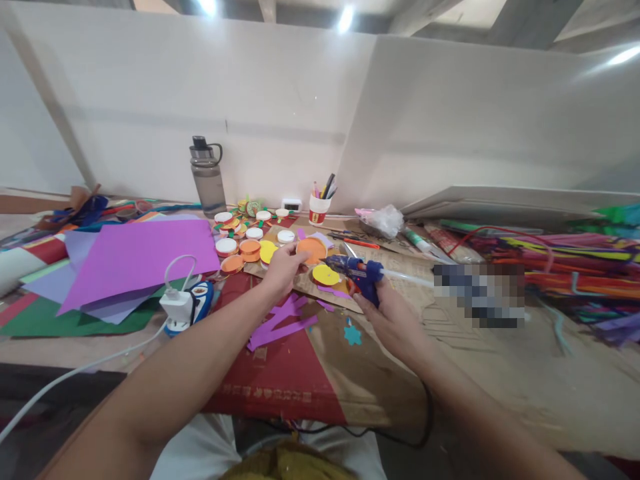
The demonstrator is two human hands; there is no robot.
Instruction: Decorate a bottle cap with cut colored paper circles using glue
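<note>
My left hand (281, 268) pinches the near-left edge of an orange paper disc (313, 249), which looks like a shallow round piece. My right hand (387, 313) is wrapped round the handle of a blue hot glue gun (369, 272), with a clear glue stick (407, 277) out of its back. The gun's nozzle points left, close to the disc's near-right edge; whether they touch I cannot tell. Below the nozzle lies a yellow paper disc (326, 275). Purple paper strips (285, 323) and a teal paper snowflake shape (353, 335) lie nearer to me.
Several white and orange round pieces (250, 250) sit at the back left. Behind them stand a water bottle (207, 180) and a pen cup (319, 208). Purple sheets (145, 260) and a plugged white adapter (177, 307) are left; colourful pipe cleaners (565, 257) lie right.
</note>
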